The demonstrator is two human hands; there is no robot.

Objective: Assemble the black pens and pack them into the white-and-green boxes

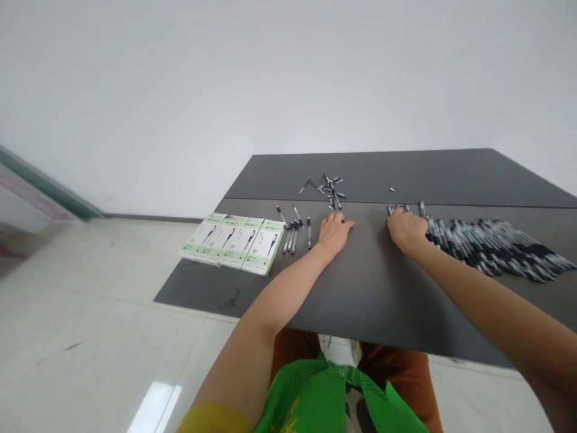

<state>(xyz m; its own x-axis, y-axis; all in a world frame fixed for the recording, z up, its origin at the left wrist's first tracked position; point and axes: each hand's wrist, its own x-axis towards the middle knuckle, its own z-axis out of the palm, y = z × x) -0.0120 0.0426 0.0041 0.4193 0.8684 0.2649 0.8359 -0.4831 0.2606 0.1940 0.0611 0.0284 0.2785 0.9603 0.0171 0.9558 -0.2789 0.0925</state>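
My left hand [334, 233] lies on the dark grey table with its fingers apart, just below a loose heap of pen parts [332, 186]. No object shows in it. My right hand [406, 227] has its fingers curled down over a few pens [390, 210], whose ends stick out past the knuckles. The rest of those pens is hidden under the hand. Right beside it begins a long row of black and clear pens [491, 243], packed side by side. Several separate pens [293, 236] lie to the left of my left hand.
White and green pen boxes [232, 240] lie side by side at the table's left edge. A small light piece [392, 189] rests on the far tabletop [433, 171], beyond a seam. The white wall [288, 78] stands behind the table, and pale tiled floor [112, 288] shows at the left.
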